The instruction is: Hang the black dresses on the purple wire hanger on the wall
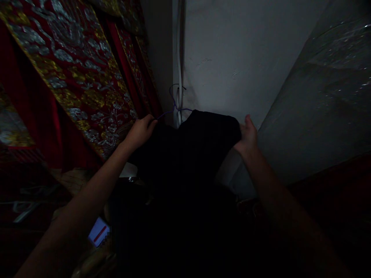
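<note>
A black garment [185, 154], perhaps a short-sleeved top, hangs in front of me on a thin purple hanger [174, 106]. My left hand [141, 131] is closed on the cloth at the left shoulder, near the hanger's left arm. At the right sleeve edge is my right hand [247, 137], its thumb stretched up and apart from the cloth. The other fingers of that hand are partly hidden behind the sleeve. Darkness swallows the garment's lower part, so its hem cannot be made out.
Red drapery [75, 69] with gold and silver embroidery hangs at the left. A pale wall [232, 54] with a vertical white cable [179, 50] stands behind the hanger. Clear plastic sheeting [333, 85] covers the right side. Low at the left lies a lit whitish-blue rectangle with a red bar [99, 232].
</note>
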The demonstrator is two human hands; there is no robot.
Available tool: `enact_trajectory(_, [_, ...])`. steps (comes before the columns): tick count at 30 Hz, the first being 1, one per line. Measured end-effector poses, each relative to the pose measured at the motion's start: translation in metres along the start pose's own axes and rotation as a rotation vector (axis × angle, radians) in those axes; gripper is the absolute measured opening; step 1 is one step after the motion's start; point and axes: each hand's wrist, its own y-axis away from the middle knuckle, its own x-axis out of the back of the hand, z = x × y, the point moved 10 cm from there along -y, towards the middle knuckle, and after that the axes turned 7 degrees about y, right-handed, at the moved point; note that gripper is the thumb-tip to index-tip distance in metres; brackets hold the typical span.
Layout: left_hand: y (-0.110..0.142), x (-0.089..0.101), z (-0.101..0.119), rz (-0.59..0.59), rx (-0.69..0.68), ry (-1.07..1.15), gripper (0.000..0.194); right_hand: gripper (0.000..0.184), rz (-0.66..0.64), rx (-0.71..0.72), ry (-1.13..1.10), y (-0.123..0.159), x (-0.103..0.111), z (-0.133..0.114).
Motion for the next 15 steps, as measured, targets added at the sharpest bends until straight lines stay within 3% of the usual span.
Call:
enact_trajectory(2, [-0.003, 0.0, -0.003, 0.027, 0.028, -0.005, 0.029, 0.076, -0.087, -0.003, 0.008, -0.001, -0.009, -0.014])
enact_trajectory(5, [-0.009, 0.001, -0.011, 0.107, 0.062, 0.047, 0.031, 0.076, -0.263, 0.045, 0.05, 0.01, -0.036, -0.046])
enact_trajectory(8, [-0.009, -0.003, -0.026, 0.14, 0.126, 0.241, 0.029, 0.073, -0.569, 0.113, 0.062, 0.042, -0.076, -0.069])
enact_trajectory(10, [-0.004, -0.007, -0.032, 0.146, 0.164, 0.42, 0.027, 0.067, -0.794, 0.179, 0.159, 0.072, -0.1, -0.072])
enact_trajectory(11, [-0.001, -0.009, -0.03, 0.147, 0.165, 0.504, 0.027, 0.061, -0.845, 0.229, 0.26, 0.083, -0.107, -0.069])
enact_trajectory(13, [0.007, -0.013, -0.016, 0.118, 0.122, 0.639, 0.031, 0.048, -0.749, 0.358, 0.53, 0.092, -0.11, -0.06])
enact_trajectory(15, [0.015, -0.021, 0.012, 0.033, 0.037, 0.737, 0.037, 0.058, -0.537, 0.473, 0.775, 0.095, -0.11, -0.049])
